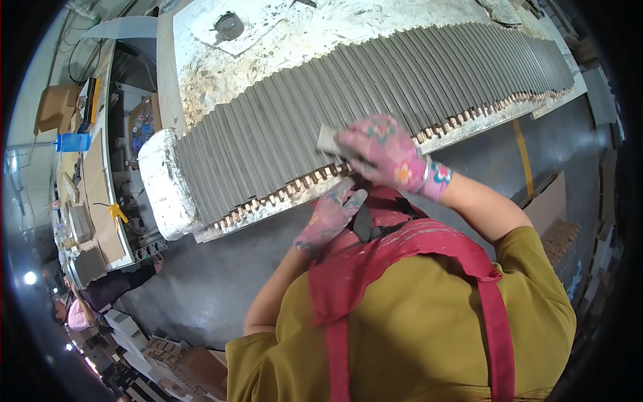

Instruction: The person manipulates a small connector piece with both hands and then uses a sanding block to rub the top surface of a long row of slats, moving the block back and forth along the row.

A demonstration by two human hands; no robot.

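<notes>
A long row of grey-coated strips (295, 120) with bare wooden ends lies side by side across the work table. My right hand (385, 151), in a pink flowered glove, grips a pale flat block (327, 141) against the strips' top faces near their near ends. Its exact kind cannot be made out. Close by on the left, my left hand (333, 213), in a matching glove, rests at the table's near edge by the wooden ends. Its fingers are partly stretched out, with nothing visible in them.
A white wrapped bundle (164, 181) stands against the row's left end. On the stained table (281, 40) behind sits a dark round roll (229, 26). A side bench (100, 194) at left carries a yellow tool (118, 212). Another person (84, 311) is at far left.
</notes>
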